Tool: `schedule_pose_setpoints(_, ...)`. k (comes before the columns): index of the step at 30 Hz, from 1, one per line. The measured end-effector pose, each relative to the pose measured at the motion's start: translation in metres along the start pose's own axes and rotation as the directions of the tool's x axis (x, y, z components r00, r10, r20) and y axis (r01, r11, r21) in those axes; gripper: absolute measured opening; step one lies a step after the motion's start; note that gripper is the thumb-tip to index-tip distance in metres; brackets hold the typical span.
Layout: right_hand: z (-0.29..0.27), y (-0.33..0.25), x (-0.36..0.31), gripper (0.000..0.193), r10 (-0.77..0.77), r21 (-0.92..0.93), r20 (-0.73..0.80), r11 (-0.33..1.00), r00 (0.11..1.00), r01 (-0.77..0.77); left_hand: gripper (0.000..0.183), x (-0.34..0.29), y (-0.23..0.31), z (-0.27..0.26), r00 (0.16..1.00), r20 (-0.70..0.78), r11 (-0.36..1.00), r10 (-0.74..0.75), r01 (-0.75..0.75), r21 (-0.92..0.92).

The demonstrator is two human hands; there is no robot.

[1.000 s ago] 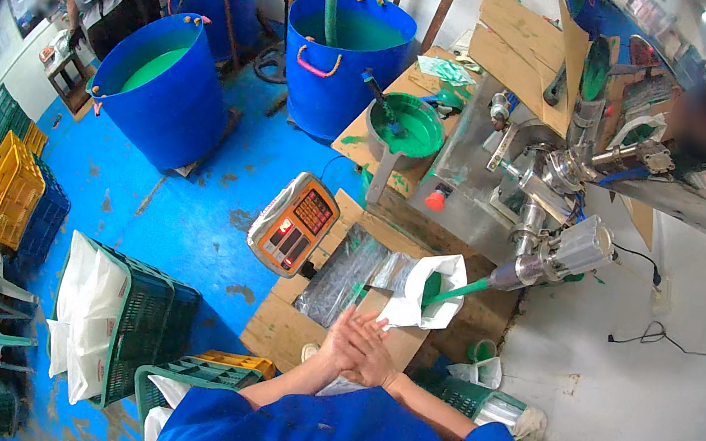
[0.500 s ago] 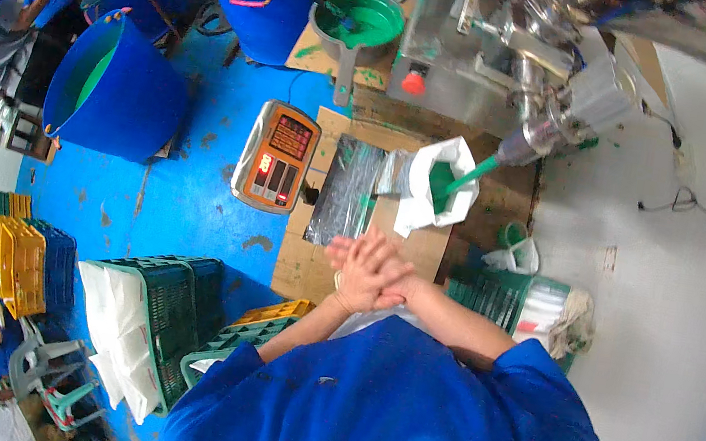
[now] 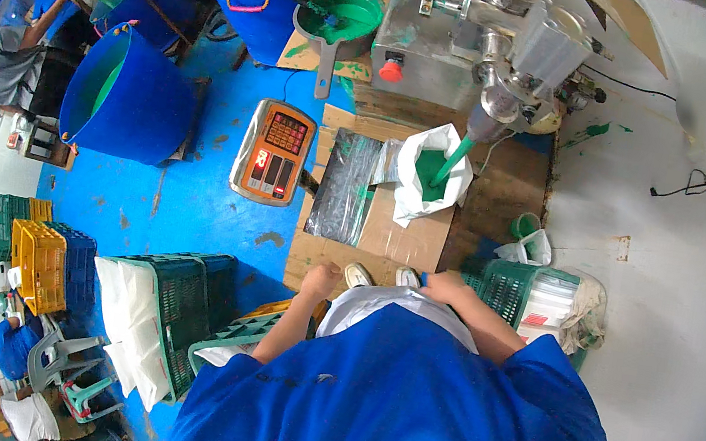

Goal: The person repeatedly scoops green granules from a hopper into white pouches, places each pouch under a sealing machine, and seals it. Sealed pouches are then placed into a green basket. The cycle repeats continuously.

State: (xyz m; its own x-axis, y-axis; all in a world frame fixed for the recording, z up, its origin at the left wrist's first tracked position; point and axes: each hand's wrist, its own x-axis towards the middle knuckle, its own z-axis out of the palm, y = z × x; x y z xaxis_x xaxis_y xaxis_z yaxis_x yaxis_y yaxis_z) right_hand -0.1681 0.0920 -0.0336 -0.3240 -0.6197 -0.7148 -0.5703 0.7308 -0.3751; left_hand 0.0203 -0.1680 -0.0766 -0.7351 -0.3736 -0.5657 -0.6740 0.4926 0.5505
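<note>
My left hand (image 3: pixel 322 281) is closed in a loose fist in front of my waist, with nothing visible in it. My right hand (image 3: pixel 445 287) is curled at the other side of my waist. A small blue patch shows at its fingertips; I cannot tell whether it is held. Beyond my hands, a white bag (image 3: pixel 411 205) stands open with green contents. A green-coated spout (image 3: pixel 454 160) from the metal machine (image 3: pixel 499 96) reaches into its mouth. Left of the bag lies a plastic-covered scale platform (image 3: pixel 343 192), joined to an orange scale display (image 3: pixel 276 154).
A grey long-handled pan (image 3: pixel 328 57) with green paste sits beside the machine. Blue tubs (image 3: pixel 138 102) stand at far left, near a person in grey (image 3: pixel 6 68). Green crates (image 3: pixel 188 315) with white bags are at near left; another green crate (image 3: pixel 502 289) is at right.
My hands were pressed together in front of me; now they are apart and drawn back to either side of my waist. The view has shifted slightly.
</note>
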Motion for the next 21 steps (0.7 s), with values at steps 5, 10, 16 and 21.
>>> schedule_pose_setpoints(5, 0.057, 0.118, -0.007, 0.037, 0.174, 0.237, -0.059, 0.959, 0.983, -0.155, 0.033, -0.026, -0.007, 0.014, 0.998, 0.021, 0.997, -0.062, 0.061, 0.047)
schedule_pose_setpoints(10, 0.058, 0.172, -0.010, 0.032, 0.343, 0.462, -0.079, 0.845, 0.936, -0.270, 0.030, -0.043, -0.029, 0.031, 0.974, -0.082, 0.972, -0.212, 0.219, 0.085)
schedule_pose_setpoints(16, 0.021, 0.158, -0.006, 0.025, 0.321, 0.602, -0.092, 0.772, 0.942, -0.204, 0.027, -0.052, -0.021, 0.053, 0.969, -0.159, 0.981, -0.189, 0.195, 0.021)
schedule_pose_setpoints(21, 0.003, 0.152, 0.005, 0.027, 0.293, 0.590, -0.090, 0.785, 0.952, -0.186, 0.024, -0.051, 0.010, 0.064, 0.963, -0.187, 0.981, -0.195, 0.190, -0.045)
